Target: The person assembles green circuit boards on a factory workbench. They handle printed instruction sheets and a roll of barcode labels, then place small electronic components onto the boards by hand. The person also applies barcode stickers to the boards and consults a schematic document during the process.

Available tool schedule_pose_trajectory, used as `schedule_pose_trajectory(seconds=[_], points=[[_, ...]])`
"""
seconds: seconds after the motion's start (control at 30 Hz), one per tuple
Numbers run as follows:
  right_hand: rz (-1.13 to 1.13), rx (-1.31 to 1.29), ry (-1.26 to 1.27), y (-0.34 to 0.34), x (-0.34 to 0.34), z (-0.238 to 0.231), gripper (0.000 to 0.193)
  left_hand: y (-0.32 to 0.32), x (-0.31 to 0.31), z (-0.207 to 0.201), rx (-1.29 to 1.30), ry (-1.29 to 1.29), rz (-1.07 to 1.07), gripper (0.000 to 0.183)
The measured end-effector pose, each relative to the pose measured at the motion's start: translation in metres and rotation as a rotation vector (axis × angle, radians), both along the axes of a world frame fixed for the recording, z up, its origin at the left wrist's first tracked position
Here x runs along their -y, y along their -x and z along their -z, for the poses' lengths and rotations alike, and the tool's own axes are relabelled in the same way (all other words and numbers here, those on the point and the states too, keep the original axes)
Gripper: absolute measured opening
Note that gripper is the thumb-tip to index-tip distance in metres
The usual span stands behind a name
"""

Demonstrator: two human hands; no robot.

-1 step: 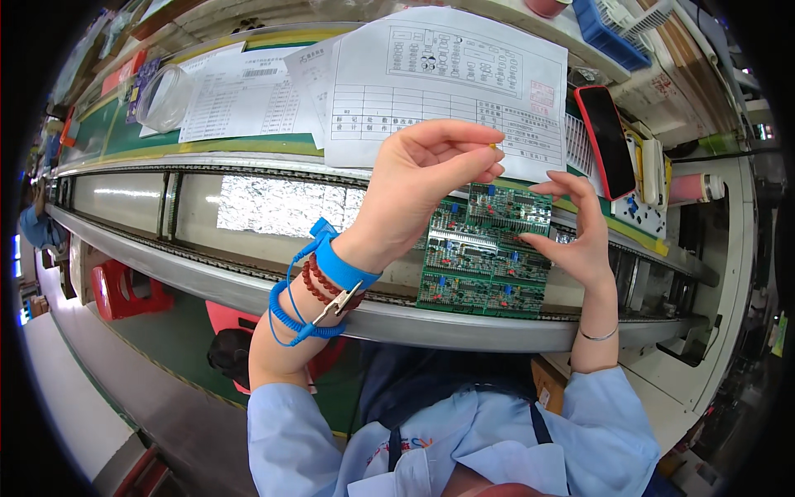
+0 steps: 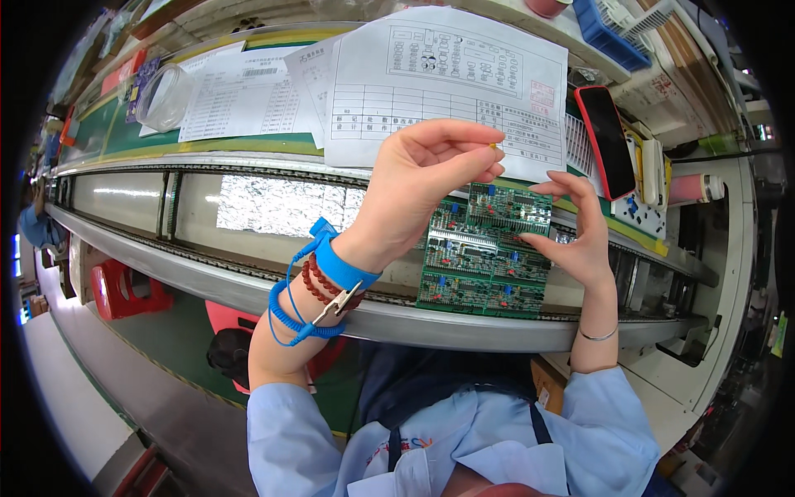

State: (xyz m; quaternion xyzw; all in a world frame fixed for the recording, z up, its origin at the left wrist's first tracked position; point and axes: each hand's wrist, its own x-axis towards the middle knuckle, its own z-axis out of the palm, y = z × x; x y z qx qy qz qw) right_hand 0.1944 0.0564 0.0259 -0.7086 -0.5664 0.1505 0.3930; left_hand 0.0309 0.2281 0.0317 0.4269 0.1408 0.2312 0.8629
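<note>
My left hand (image 2: 426, 178) is raised above the circuit boards, thumb and forefinger pinched on a tiny yellow component (image 2: 493, 147). A blue wrist strap (image 2: 344, 267) with a coiled cord and a metal clip is around that wrist. Below lies a panel of green circuit boards (image 2: 472, 286), fitted with many small parts, some blue and red. My left hand hides part of its upper left. At the panel's right side my right hand (image 2: 584, 240) has thumb and fingers apart, tips over the boards, with nothing visible between them. Whether those tips touch the boards I cannot tell.
The panel rests across a metal conveyor rail (image 2: 207, 282). Behind it lie printed drawing sheets (image 2: 364, 103). A red-edged phone (image 2: 604, 141), a white tray of small dark parts (image 2: 642, 211) and a blue basket (image 2: 609, 33) stand right. A clear jar (image 2: 164, 99) is at left.
</note>
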Motion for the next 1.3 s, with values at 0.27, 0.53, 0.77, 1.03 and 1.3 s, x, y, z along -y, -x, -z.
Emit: schedule_pose_trajectory(seconds=[0.27, 0.53, 0.77, 1.03, 1.3], points=[[0.007, -0.006, 0.01, 0.0003, 0.0001, 0.0007, 0.072, -0.0006, 0.002, -0.0011, -0.002, -0.071, -0.046, 0.022], [0.013, -0.01, 0.016, -0.0003, 0.0003, 0.0006, 0.072, -0.001, 0.0038, -0.0021, -0.017, -0.117, -0.066, 0.021], [0.006, 0.003, 0.014, -0.0009, 0.0001, 0.0012, 0.072, -0.001, 0.0039, -0.0007, 0.0, -0.059, -0.037, 0.022], [-0.004, -0.004, 0.019, -0.0008, 0.0003, 0.0006, 0.073, 0.0002, 0.003, -0.0004, 0.002, -0.072, -0.016, 0.022], [-0.019, -0.012, 0.017, -0.0003, -0.0002, -0.0011, 0.073, -0.0007, 0.0042, 0.0002, 0.006, -0.054, -0.027, 0.02]])
